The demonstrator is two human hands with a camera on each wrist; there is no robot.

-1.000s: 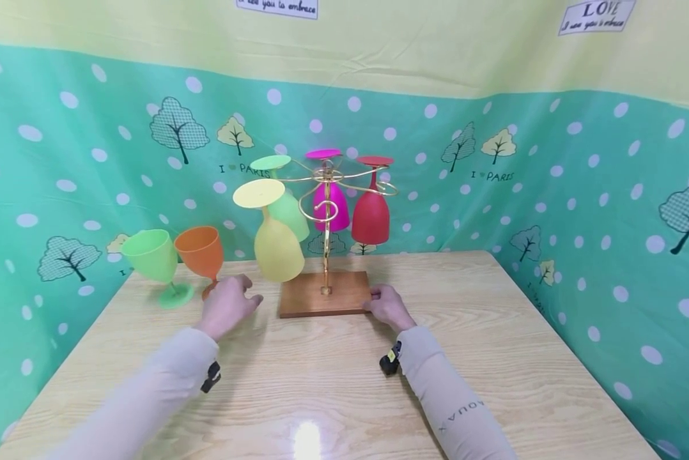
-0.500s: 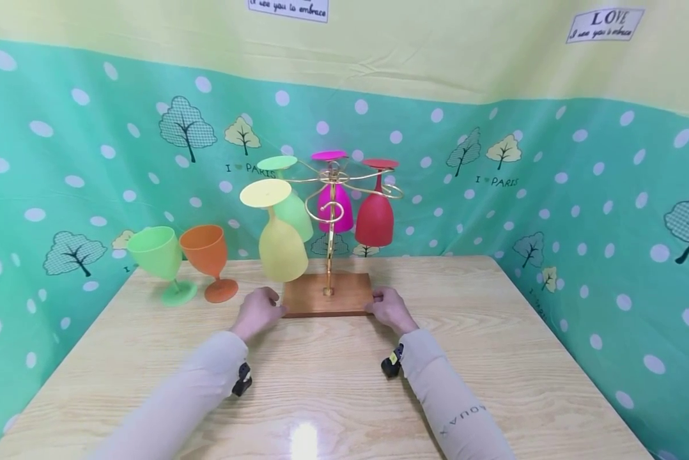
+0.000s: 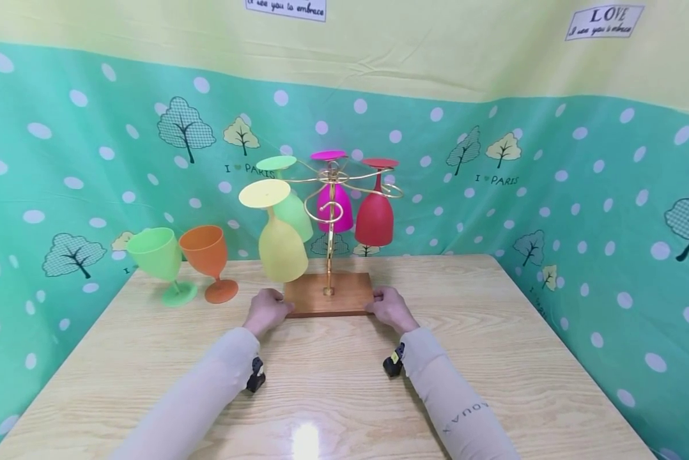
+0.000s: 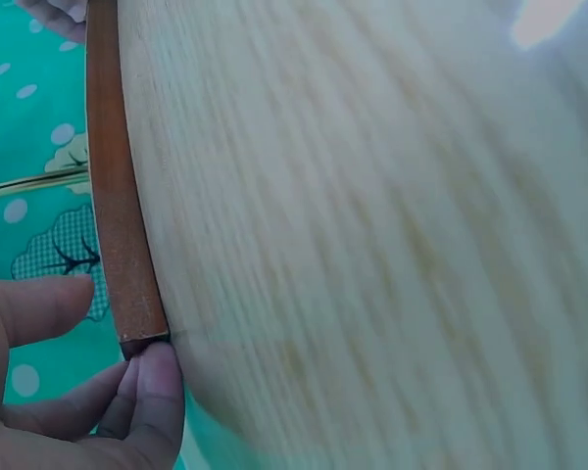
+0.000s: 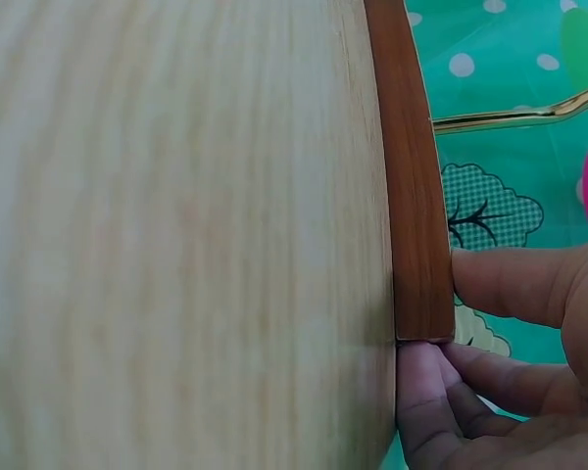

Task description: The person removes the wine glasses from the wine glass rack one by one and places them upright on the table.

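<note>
Reddish brown on the base (image 3: pixel 307 296), shiny gold on the rack (image 3: pixel 330 255). Plain colour on the yellow goblet (image 3: pixel 282 252), mint goblet (image 3: pixel 296 213), magenta goblet (image 3: pixel 335 208), red goblet (image 3: pixel 374 220), light-green goblet (image 3: pixel 157 254) and orange goblet (image 3: pixel 206 251). Pale wood grain on the table (image 3: pixel 344 390); teal with whitish dots, and above it pale yellow, on the curtain (image 3: pixel 413 76).

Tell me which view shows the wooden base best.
The head view: it shows most of the top and the front edge of the wooden base, though the yellow goblet hides its far left corner. Both wrist views look along the front edge to a near corner, with the top face out of sight.
</note>
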